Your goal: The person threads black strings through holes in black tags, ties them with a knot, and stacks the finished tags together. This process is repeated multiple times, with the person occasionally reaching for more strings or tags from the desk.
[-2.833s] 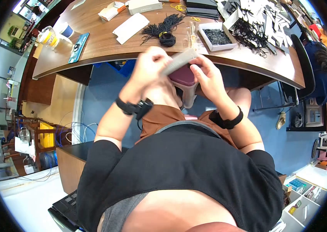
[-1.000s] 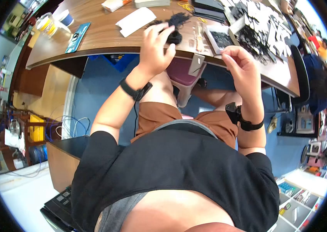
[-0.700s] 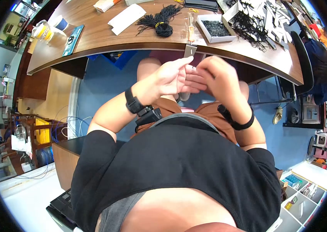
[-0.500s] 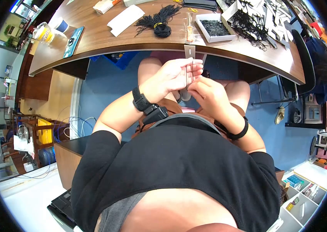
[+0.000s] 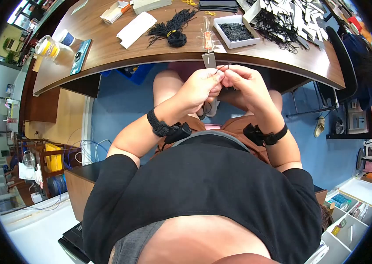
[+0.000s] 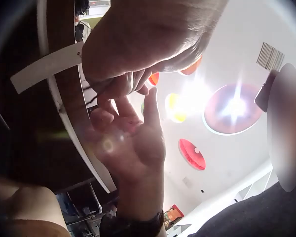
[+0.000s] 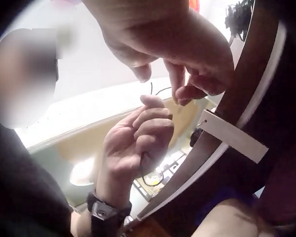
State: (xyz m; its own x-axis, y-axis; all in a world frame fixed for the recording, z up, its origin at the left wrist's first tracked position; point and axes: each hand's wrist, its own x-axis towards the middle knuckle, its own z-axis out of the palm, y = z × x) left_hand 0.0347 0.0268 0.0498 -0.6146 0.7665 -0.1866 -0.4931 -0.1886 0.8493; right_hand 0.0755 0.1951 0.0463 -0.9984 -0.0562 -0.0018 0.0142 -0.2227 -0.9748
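Note:
In the head view my left hand point(image 5: 201, 90) and right hand point(image 5: 249, 86) meet just in front of the desk edge. Between their fingertips runs a thin black cord point(image 7: 163, 91). The left hand's fingers curl round the cord, and a loop of it hangs below that fist in the right wrist view. My right hand's bent fingers are at the cord's upper end, its thumb standing apart in that view. Right beyond the hands, a grey card tag point(image 5: 209, 60) with a small hole juts out over the desk edge.
On the desk point(image 5: 107, 44) lie a tied bundle of black cords point(image 5: 176, 38), a white sheet point(image 5: 136, 29), and a white box point(image 5: 238, 43) of small dark pieces. A heap of white tags point(image 5: 298, 20) is at the right, a bottle point(image 5: 49, 48) and cup point(image 5: 66, 38) at left.
Earlier both hands held a light grey strip. Then the left hand was over the cord bundle and the right at the white box. Since then they have come together on the black cord.

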